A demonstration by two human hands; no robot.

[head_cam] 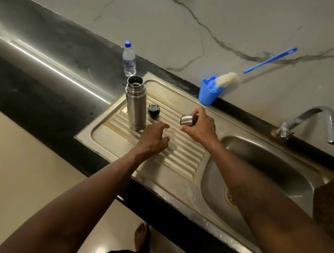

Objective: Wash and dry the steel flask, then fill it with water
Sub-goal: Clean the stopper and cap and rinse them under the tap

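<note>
Right hand (202,126) grasps a small shiny steel cup (187,120), perhaps the cap, half hidden; left hand (152,139) released beside tall open cylindrical steel flask (136,104).

- Flask (136,104): silver steel.
- Stopper (153,110): black.
- Steel cup (187,119): silver.
- Water bottle (129,60): clear, with a blue cap and a blue-and-white label.
- Brush (227,79): blue handle, cream-white head.
- Holder (206,95): bright blue.
- Wall (214,18): off-white marble with dark grey veins.
- Counter (56,53): black.
- Sink (181,154): silver, ribbed drainer with yellow-brown stains.
- Floor (14,161): beige.
</note>
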